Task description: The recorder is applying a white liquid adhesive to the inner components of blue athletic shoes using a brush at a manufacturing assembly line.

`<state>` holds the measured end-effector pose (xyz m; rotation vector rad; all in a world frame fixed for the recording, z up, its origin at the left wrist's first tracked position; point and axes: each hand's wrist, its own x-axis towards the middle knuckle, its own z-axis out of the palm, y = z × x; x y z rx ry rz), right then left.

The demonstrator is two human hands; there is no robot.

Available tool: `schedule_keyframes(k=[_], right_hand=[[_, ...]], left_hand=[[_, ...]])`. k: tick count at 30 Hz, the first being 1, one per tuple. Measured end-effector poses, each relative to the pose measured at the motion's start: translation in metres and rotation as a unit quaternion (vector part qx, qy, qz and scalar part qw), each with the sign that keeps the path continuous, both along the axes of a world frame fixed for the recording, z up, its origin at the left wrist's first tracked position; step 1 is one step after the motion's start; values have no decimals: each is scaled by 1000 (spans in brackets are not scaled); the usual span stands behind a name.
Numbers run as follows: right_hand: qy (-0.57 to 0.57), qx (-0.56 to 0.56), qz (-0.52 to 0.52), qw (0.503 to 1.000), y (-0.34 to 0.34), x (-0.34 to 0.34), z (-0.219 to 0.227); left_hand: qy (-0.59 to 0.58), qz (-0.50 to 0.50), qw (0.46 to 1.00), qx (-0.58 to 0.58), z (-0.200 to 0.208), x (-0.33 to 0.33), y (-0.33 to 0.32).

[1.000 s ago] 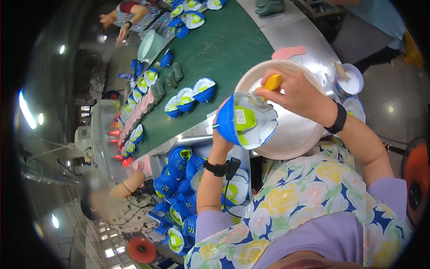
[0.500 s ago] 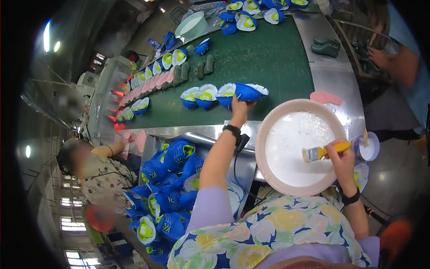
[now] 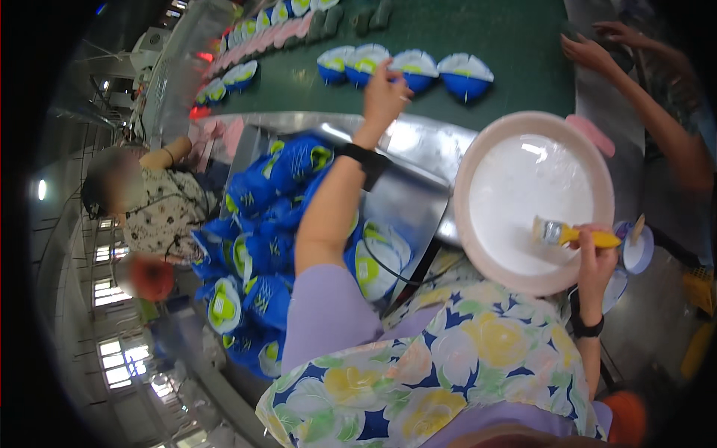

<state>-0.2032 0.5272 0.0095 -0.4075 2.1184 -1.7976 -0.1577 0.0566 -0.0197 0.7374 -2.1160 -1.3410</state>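
Note:
My right hand [image 3: 594,254] grips a paintbrush [image 3: 556,231] by its yellow handle. Its bristles are over the white liquid [image 3: 532,198] in a large pale pink basin [image 3: 478,257]. On the green work surface, my left hand [image 3: 386,101] is by a row of blue and white shoe uppers, its fingers loosely bent and apart. It overlaps the gap between the second upper [image 3: 362,69] and the third upper [image 3: 418,81]. At the row's ends are another upper [image 3: 332,71] and the rightmost upper [image 3: 467,86], which stands a little apart.
A heap of blue shoe uppers [image 3: 261,246] lies at my left, near a co-worker [image 3: 160,216]. Pink insoles [image 3: 272,36] and dark shoe lasts line the belt [image 3: 515,45]. Another person's hands [image 3: 590,52] are at upper right. A white tub [image 3: 636,254] stands beside the basin.
My left hand has let go of the rightmost upper and moved left along the row. The brush has shifted toward the basin's near side. The view has shifted; another person's hands now reach over the belt's right edge.

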Motion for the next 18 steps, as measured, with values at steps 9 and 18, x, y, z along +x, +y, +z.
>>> schedule_keyframes(k=[9,18], right_hand=[[-117,-89,4,989,-1,5,0],[-98,-73,50,991,-16,28,15]], left_hand=[[-391,-347,850,-67,23,192,64],[-323,-192,815,-442,73,169,103]])
